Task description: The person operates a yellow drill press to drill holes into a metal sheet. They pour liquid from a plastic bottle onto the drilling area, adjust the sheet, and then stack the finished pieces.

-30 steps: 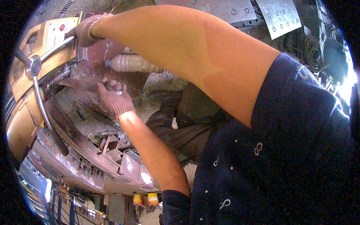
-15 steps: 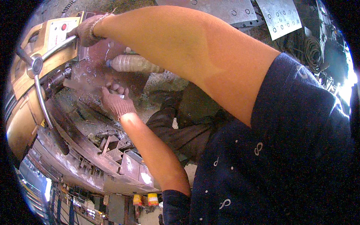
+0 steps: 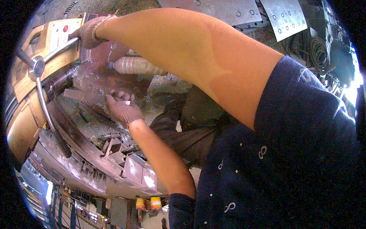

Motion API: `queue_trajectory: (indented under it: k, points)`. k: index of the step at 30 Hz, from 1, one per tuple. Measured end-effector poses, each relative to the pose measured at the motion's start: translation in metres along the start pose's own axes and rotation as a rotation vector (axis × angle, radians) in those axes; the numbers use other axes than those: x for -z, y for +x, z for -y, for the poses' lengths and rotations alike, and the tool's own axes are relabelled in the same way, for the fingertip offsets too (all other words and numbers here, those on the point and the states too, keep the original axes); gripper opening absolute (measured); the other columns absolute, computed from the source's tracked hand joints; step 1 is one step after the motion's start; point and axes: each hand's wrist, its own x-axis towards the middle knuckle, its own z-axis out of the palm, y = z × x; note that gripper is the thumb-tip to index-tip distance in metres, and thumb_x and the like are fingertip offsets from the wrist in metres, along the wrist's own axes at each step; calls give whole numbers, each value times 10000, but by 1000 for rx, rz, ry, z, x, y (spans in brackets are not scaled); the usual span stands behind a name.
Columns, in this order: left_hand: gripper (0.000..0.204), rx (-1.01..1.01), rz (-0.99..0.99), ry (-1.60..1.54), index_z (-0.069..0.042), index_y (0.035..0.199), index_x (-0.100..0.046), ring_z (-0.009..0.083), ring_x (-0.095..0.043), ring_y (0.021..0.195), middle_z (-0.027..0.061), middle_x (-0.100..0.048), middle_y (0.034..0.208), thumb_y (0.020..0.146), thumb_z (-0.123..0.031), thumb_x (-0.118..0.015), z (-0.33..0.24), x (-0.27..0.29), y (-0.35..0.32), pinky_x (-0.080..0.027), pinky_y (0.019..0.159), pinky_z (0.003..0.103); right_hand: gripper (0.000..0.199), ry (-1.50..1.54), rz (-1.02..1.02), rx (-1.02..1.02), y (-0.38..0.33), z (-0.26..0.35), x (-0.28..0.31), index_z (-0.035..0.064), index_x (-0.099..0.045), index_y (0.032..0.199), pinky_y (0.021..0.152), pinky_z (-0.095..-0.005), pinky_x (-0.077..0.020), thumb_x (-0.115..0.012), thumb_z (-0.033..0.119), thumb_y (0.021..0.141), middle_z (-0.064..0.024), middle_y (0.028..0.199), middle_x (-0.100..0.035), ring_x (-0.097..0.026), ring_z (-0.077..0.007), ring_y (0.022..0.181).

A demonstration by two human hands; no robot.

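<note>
My right hand (image 3: 91, 32), in a brownish knit glove, is wrapped around a metal lever (image 3: 61, 49) of a yellow drill press (image 3: 42, 47). The lever runs from a round hub (image 3: 37, 68). My left hand (image 3: 124, 108), in a like glove, has its fingers curled around a flat bar (image 3: 82, 95). The bar's free end reaches left, just below the machine's spindle (image 3: 59, 82) in the picture, and is apart from it. A small pale end shows at the palm. Blur hides the bar's detail.
A clear plastic bottle (image 3: 139, 65) with a blue cap is beside my right forearm. Behind it is a brownish plate (image 3: 103, 76) strewn with metal shavings. Perforated sheets (image 3: 284, 19), a coiled hose (image 3: 319, 51), a steel beam (image 3: 76, 133) and yellow-red cans (image 3: 155, 203) surround the work.
My left hand has moved a little to the right with the flat bar, drawing it slightly away from the spindle. My right hand remains on the lever.
</note>
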Motion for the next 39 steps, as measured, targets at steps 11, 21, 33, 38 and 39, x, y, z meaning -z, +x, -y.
queue_trajectory:
  k: [11,21,33,38,39]
  points:
    - [301,26,67,-12,-189,1100,-570,140,-438,746,-29,-502,838,1109,-469,-460,12,11,8,-390,751,399,764,66,75,-19,-7,7,4,371,-440,1650,1191,-455,-465,-531,126,932,-139,1612,-557,-559,-322,1467]
    - [273,18,95,-33,-187,1091,-577,138,-437,692,-39,-510,813,1103,-451,-512,17,7,7,-380,679,353,748,21,0,-21,2,-2,0,394,-456,1640,1178,-463,-470,-550,153,939,-130,1596,-576,-569,-339,1455]
    - [231,67,161,184,-140,1077,-615,129,-444,638,-18,-517,782,1057,-360,-547,-22,4,46,-395,636,346,770,18,11,-3,-16,8,13,411,-460,1632,1140,-465,-508,-566,130,923,-125,1562,-610,-617,-324,1404]
    - [223,57,110,463,-134,992,-616,137,-493,624,-21,-557,726,1052,-341,-559,-30,6,58,-411,621,353,788,30,-9,26,-5,5,7,426,-454,1629,1129,-459,-521,-567,110,916,-128,1542,-625,-635,-322,1378]
    - [228,75,67,441,-137,992,-616,139,-496,628,-21,-559,728,1055,-348,-557,-22,10,53,-416,618,360,785,20,3,27,-7,4,4,422,-451,1632,1130,-464,-519,-567,116,918,-125,1532,-634,-639,-319,1374]
